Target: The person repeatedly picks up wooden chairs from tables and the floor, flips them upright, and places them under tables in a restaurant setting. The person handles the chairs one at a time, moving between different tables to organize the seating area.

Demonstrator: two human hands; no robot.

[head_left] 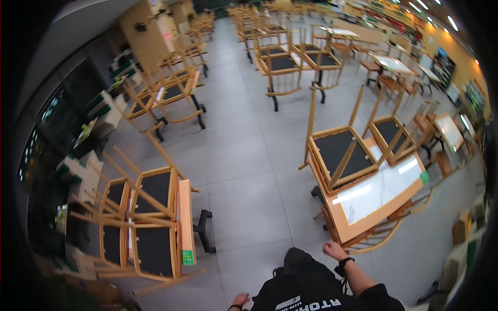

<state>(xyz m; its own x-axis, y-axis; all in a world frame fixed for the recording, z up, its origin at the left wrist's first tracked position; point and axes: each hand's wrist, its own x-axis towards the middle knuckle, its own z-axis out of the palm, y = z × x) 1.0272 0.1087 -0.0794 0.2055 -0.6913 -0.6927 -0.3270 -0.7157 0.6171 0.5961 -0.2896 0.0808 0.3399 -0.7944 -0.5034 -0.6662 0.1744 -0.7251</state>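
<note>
On my head view, I see the right hand near a white-topped table bearing two upturned chairs, the left hand low beside a black shirt.

Grey tiled flr down ctr; dark windows far L w/ white-&-green booth seats alongside; tan wall upper L; ceiling lights lit, upper R.

- Left of the white-topped table, the person's left hand is cut off past the wrist.
- Far beyond that table, chairs are too small to count.
</note>
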